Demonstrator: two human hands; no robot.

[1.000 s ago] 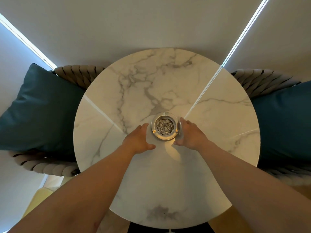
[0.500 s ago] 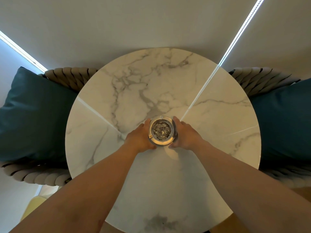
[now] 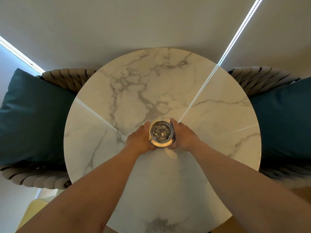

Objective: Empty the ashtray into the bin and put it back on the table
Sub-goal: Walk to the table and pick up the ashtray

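A round metal ashtray [image 3: 161,132] full of grey ash sits near the middle of a round white marble table [image 3: 168,84]. My left hand [image 3: 140,140] wraps its left side and my right hand [image 3: 183,137] wraps its right side, fingers curled around the rim. Both hands grip it. I cannot tell whether its base still touches the tabletop. No bin is in view.
A woven chair with a teal cushion [image 3: 33,118] stands at the table's left, and another woven chair with a teal cushion [image 3: 284,121] at its right. Bright light strips reflect across the tabletop. A yellow surface [image 3: 32,209] shows at the lower left.
Both hands have closed in from beside the ashtray and now clasp it on either side. The view has shifted slightly.
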